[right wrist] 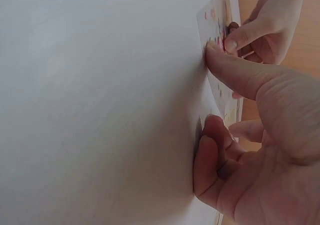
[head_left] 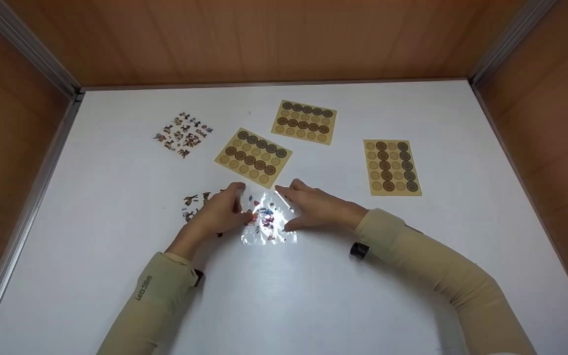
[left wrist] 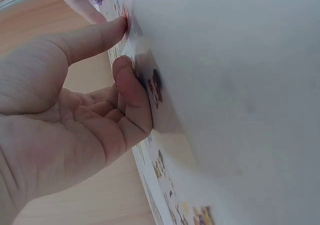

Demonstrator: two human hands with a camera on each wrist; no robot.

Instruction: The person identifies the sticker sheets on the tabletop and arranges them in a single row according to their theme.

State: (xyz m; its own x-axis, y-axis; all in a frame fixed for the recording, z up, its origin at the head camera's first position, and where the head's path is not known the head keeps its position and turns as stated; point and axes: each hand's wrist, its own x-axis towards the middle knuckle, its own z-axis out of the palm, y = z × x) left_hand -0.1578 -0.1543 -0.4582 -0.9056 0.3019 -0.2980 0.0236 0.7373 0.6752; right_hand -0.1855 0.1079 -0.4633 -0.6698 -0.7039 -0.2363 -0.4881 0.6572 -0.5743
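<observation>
A clear, shiny sticker sheet with small colourful figures lies on the white table between the two hands. The left hand touches the sheet's left side, its thumb pressed on the surface and its fingers bent against the table in the left wrist view. Opposite it, the right hand rests at the right edge. Its thumb touches the sheet in the right wrist view, and its bent fingertips rest apart from the thumb. Beneath the left hand and wrist lies another figure sticker sheet, partly covered.
Further back on the left lies a third figure sticker sheet. Gold sheets of round stickers lie at the middle, the back and the right. Wood-patterned panels enclose the table's back and sides.
</observation>
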